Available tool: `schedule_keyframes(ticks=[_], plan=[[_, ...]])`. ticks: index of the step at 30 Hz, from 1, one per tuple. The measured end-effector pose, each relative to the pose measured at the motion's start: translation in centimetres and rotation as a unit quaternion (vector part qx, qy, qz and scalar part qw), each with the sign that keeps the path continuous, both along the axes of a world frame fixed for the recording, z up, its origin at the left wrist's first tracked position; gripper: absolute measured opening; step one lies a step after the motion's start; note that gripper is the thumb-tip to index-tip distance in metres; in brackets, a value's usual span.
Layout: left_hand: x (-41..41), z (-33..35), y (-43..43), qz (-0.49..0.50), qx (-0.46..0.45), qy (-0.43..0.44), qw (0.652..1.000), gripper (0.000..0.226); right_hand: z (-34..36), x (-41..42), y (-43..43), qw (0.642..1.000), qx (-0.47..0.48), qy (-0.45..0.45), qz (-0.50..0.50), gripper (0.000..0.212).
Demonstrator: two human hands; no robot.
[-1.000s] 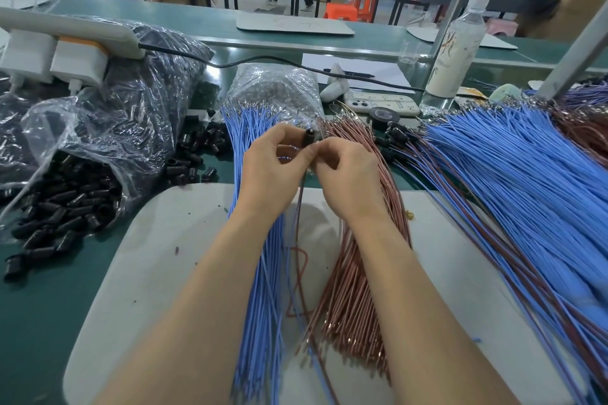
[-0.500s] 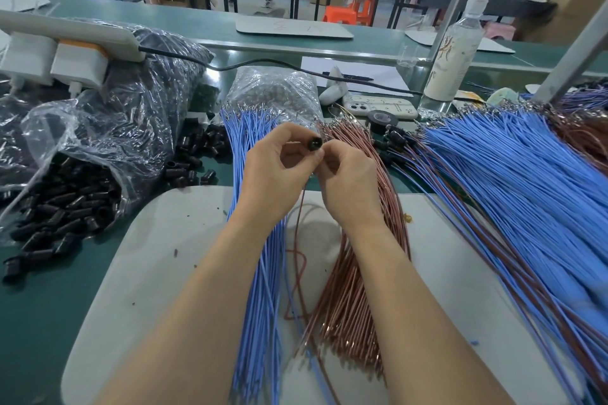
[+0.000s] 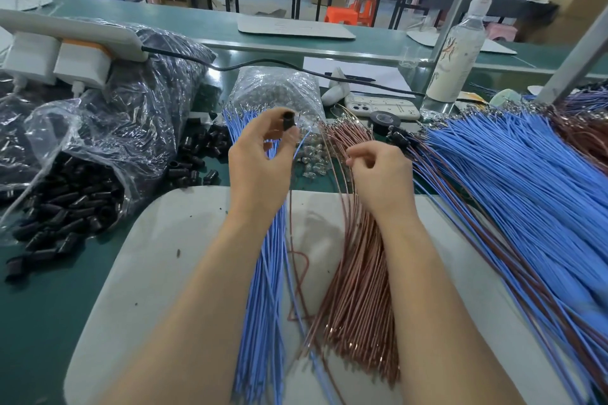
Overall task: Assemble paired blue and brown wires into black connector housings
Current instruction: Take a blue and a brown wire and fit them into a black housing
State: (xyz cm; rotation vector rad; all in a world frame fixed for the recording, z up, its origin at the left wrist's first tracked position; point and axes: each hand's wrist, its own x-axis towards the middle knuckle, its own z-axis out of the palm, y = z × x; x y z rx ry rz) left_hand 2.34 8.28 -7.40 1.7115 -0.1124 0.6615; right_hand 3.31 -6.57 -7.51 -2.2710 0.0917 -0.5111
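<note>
Left hand (image 3: 260,168) pinches a housing (image 3: 289,120) up, ready for loading I guess; right hand (image 3: 381,174) at its 4 o'clock, grip unclear.

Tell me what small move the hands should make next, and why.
Probably lift one wire from the brown bundle to the black housing: the left hand holds it raised with a blue wire seemingly in it, and the right hand curls at that bundle.

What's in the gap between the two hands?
In the head view, a heap of shiny bits and thin brown wires lie between the left hand, holding a black housing, and the right hand.
</note>
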Motion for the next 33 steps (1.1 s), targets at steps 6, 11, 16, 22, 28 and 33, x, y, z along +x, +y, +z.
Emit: schedule_keyframes(ticks=[6,11,16,22,28,33], plan=[[0.0,-0.1,-0.1,0.023,0.023,0.014,0.999,0.02,-1.2,0.5,1.7,0.991,-0.124,0.043,0.037,0.029],[0.2,-0.3,-0.2,0.006,0.027,0.033,0.999,0.021,-1.5,1.5,3.1,0.974,-0.201,0.071,0.073,0.041],[0.3,-0.5,-0.2,-0.001,0.022,0.043,0.999,0.021,-1.3,1.9,3.4,0.977,-0.196,0.067,0.042,0.036],[0.4,-0.5,-0.1,0.004,0.021,0.047,0.999,0.021,-0.9,1.4,3.3,0.986,-0.13,0.094,0.055,0.031],[0.1,-0.5,-0.4,0.003,0.033,0.048,0.998,0.02,-0.7,1.5,3.3,0.984,-0.147,0.095,0.044,0.029],[0.2,-0.5,-0.3,-0.003,0.033,0.051,0.998,0.02,-1.4,1.7,4.0,0.976,-0.187,0.105,0.049,0.014]])
